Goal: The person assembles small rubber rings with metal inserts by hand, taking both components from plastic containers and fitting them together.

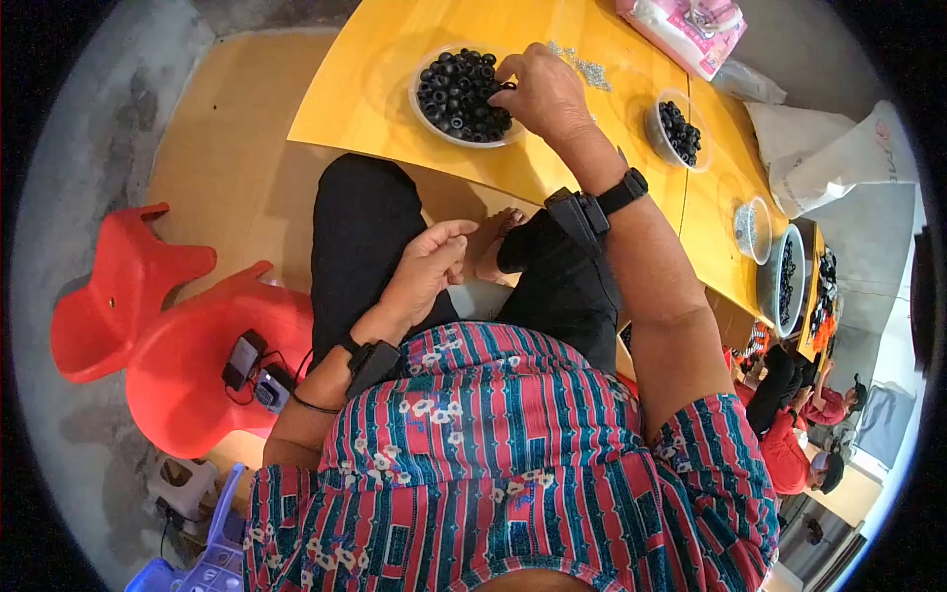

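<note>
The right hand [543, 94] reaches over the right side of a clear round bowl [418, 116] heaped with small black ring-shaped parts [457, 97], its thumb and index finger parted slightly at the edge of the heap. A black part shows in the gap between those two fingertips, but I cannot tell whether it is gripped or merely lies behind them. The bowl stands near the front edge of a yellow table [360, 74], and some small silvery pieces [592, 73] lie on the tabletop just beyond the hand. The left hand [426, 273] hangs above the lap, away from the table, with its fingers loosely bent and partly open; nothing shows in its grasp (the palm is turned partly out of sight). Each forearm wears a dark strapped device near the wrist. Farther right along the table stand a second clear bowl [656, 145] of black parts and a smaller clear container [753, 205]. A pink package [691, 37] sits at the far side, near a whitish sack [838, 163]. To the person's left are a red chair [109, 306] and a rounded red seat [182, 370] bearing cabled gadgets [244, 358].
</note>
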A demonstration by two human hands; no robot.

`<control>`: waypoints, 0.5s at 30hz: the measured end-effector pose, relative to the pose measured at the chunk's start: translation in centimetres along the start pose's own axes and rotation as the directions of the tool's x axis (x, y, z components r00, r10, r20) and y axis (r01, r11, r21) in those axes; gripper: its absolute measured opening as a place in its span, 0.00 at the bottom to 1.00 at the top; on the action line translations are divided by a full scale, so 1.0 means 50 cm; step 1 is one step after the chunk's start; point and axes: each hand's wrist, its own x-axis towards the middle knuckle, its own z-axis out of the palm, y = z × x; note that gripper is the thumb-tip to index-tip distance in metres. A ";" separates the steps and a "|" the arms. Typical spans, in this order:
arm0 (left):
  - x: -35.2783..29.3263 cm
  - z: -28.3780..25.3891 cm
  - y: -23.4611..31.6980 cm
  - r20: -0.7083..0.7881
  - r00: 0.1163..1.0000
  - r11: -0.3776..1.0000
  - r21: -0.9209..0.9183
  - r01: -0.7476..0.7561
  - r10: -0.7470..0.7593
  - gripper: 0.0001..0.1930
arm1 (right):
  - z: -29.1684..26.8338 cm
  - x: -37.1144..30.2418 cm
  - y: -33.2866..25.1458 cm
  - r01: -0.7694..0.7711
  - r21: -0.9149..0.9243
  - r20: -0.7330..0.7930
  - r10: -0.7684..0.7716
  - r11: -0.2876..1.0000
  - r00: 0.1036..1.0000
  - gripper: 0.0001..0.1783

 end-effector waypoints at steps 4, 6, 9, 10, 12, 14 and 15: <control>-0.001 0.007 0.000 -0.021 1.000 0.999 0.036 -0.016 0.017 0.16 | 0.005 0.003 0.013 0.071 0.032 -0.052 -0.070 0.997 0.996 0.10; 0.000 0.010 -0.004 -0.026 0.999 0.999 0.048 -0.019 0.020 0.16 | 0.005 0.002 0.020 0.090 0.042 -0.053 -0.088 0.995 0.995 0.10; 0.002 0.008 -0.009 -0.024 0.999 0.997 0.070 -0.031 0.033 0.15 | 0.006 0.003 0.028 0.143 -0.021 -0.064 -0.144 0.989 0.987 0.09; 0.000 0.008 -0.010 -0.036 0.999 0.996 0.077 -0.034 0.037 0.16 | 0.007 0.003 0.026 0.156 -0.043 -0.059 -0.158 0.987 0.986 0.09; -0.002 0.011 -0.009 -0.049 0.998 0.995 0.087 -0.038 0.043 0.16 | 0.006 0.004 0.022 0.168 -0.064 -0.057 -0.171 0.984 0.984 0.09; -0.003 0.017 -0.005 -0.062 0.997 0.996 0.082 -0.045 0.050 0.15 | 0.004 0.006 0.018 0.169 -0.094 -0.041 -0.173 0.981 0.984 0.08; -0.002 0.017 -0.006 -0.061 0.997 0.995 0.084 -0.047 0.052 0.15 | 0.004 0.006 0.020 0.169 -0.094 -0.044 -0.173 0.981 0.984 0.08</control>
